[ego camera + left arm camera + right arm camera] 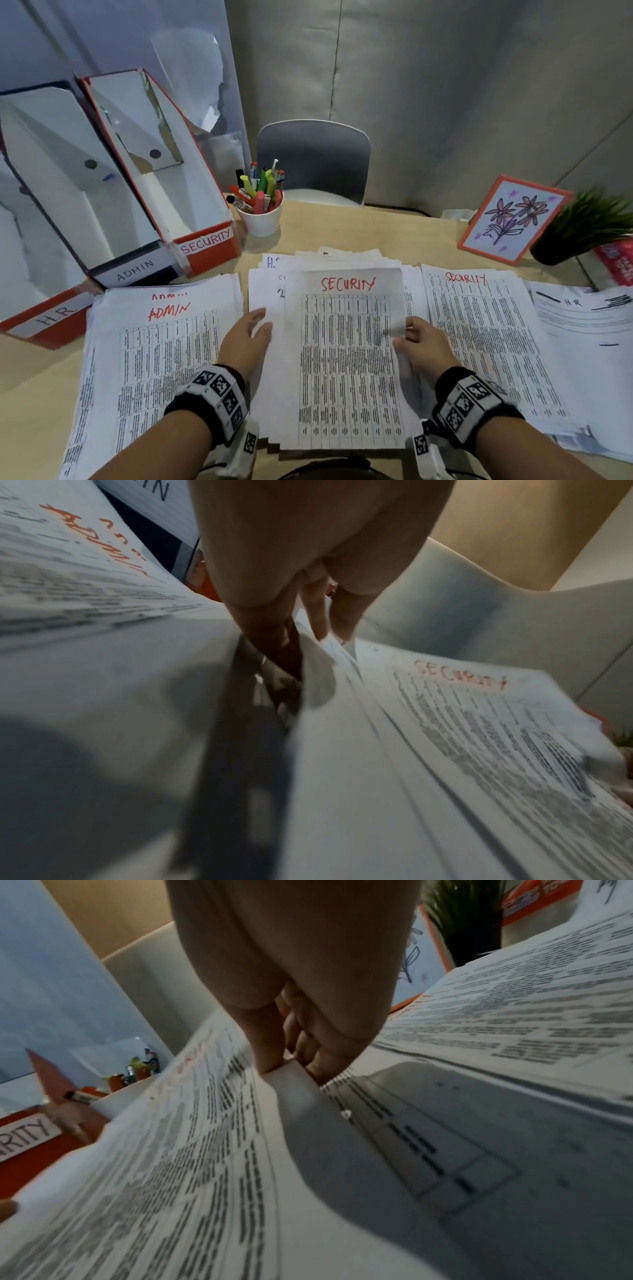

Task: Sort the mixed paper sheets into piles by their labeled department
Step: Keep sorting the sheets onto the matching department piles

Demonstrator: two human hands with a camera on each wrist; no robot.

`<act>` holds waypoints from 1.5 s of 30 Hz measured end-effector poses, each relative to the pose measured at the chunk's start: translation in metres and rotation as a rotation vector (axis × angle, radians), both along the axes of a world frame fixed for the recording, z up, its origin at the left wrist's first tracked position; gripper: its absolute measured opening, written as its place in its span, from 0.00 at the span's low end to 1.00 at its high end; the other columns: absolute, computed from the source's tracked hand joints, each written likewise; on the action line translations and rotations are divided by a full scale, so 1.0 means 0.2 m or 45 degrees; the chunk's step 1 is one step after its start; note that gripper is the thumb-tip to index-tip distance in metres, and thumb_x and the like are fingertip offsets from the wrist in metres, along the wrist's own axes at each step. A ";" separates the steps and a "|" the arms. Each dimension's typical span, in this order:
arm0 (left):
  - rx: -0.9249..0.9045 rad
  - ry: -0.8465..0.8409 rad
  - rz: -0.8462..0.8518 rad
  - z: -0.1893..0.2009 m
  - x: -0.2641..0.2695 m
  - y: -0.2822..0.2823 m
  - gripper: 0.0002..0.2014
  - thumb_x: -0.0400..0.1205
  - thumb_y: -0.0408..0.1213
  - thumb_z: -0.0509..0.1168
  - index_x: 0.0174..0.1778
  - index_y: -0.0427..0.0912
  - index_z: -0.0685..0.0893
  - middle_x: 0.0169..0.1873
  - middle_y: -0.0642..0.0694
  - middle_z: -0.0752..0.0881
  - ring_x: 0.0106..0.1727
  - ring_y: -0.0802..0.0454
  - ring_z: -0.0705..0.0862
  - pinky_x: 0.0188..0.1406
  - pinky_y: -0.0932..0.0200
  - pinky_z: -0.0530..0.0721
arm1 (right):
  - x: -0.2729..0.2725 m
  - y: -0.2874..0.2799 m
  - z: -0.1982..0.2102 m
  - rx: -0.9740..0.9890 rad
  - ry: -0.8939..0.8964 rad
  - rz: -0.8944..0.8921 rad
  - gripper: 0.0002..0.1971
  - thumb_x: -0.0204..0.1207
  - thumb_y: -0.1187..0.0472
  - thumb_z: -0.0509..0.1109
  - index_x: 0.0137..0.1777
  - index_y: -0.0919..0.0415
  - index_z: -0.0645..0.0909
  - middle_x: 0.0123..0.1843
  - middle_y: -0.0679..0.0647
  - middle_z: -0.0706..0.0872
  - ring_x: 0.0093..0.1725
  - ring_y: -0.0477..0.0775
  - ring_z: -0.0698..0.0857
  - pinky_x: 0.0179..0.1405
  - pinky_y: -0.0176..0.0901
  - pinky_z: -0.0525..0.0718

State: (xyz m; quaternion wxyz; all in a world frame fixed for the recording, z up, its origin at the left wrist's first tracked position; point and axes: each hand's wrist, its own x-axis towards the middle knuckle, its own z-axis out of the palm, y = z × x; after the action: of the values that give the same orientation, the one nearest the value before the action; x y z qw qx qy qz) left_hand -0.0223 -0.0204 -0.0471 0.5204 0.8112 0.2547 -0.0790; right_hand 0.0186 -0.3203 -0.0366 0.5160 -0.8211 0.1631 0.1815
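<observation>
The wooden desk (394, 233) carries three labelled file boxes at its left edge — H.R. (51, 318), ADMIN (135, 270) and SECURITY (205, 245) — with paper spread across the front. From left to right lie the ADMIN pile (164, 346), the unsorted middle stack (270, 394), the SECURITY pile (486, 339) and the H.R. pile (589, 329).

On top of the middle stack lies a sheet headed SECURITY (347, 359) in red. The right hand (423, 346) pinches its right edge between thumb and curled fingers, and the right wrist view shows that edge bent upward in the pinch. The left hand (248, 337) rests with straight, loose fingers on the stack's left margin, gripping nothing.

Behind stand a pen cup (262, 219), a framed flower drawing (510, 219) and a potted plant (589, 226).

The sheet belongs, I judge, on the pile just to its right. The risks from here: the pinch may have caught a second sheet underneath, which would misfile it; a quick drag could pull the loose stack askew if the left hand lifts early; and the fanned piles nearly touch, so a careless drop could straddle SECURITY and H.R.
</observation>
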 end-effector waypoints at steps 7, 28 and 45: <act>-0.039 0.104 -0.081 0.00 0.01 0.02 0.32 0.74 0.26 0.69 0.76 0.41 0.72 0.75 0.43 0.74 0.75 0.47 0.72 0.72 0.54 0.70 | -0.03 -0.02 0.01 0.215 0.028 0.084 0.20 0.67 0.84 0.69 0.21 0.62 0.78 0.43 0.56 0.91 0.42 0.59 0.88 0.30 0.38 0.82; -0.365 0.217 0.167 0.03 0.04 -0.03 0.28 0.84 0.62 0.50 0.56 0.43 0.84 0.55 0.48 0.81 0.61 0.49 0.78 0.68 0.49 0.71 | -0.02 0.06 0.02 0.211 0.262 0.070 0.21 0.68 0.73 0.77 0.57 0.59 0.77 0.52 0.56 0.85 0.53 0.55 0.84 0.48 0.39 0.81; 0.011 -0.024 0.330 -0.01 0.02 0.03 0.09 0.74 0.33 0.74 0.49 0.39 0.86 0.42 0.45 0.87 0.44 0.47 0.85 0.47 0.60 0.79 | -0.07 -0.04 0.02 0.461 0.223 -0.013 0.12 0.64 0.82 0.67 0.24 0.69 0.82 0.35 0.64 0.88 0.24 0.55 0.83 0.19 0.36 0.77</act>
State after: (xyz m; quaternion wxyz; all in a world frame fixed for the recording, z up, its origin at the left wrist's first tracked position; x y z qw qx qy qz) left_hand -0.0181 -0.0147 -0.0493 0.5251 0.7744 0.3530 -0.0024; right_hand 0.0044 -0.3284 -0.0332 0.6401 -0.6951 0.1761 0.2760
